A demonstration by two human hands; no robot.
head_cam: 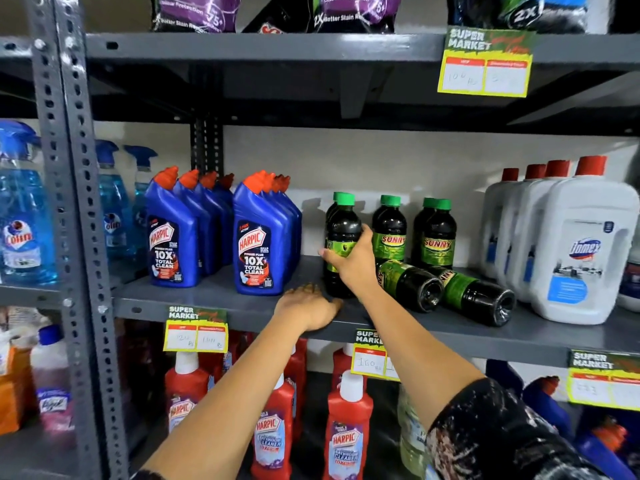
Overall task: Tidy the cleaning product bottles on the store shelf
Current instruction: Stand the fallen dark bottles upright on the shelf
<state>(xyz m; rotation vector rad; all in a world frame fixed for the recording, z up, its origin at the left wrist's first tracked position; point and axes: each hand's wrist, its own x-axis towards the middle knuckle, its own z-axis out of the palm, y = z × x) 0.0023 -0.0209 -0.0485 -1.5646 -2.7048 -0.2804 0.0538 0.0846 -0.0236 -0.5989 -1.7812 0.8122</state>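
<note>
Grey metal shelf (221, 299) carries the cleaning products at chest height. The right hand (349, 261) has its grip wrapped around an upright dark bottle with a green cap (341, 233), standing near the shelf's front edge. The left hand (306, 308) lies flat and released on the shelf lip, just beside that bottle's base. To the right, two fallen Sunny bottles (446, 289) lie on their sides, bases outward, in front of upright Sunny bottles (412, 233). Blue Harpic bottles (221, 233) stand to the left, white Domex jugs (575, 244) to the right.
</note>
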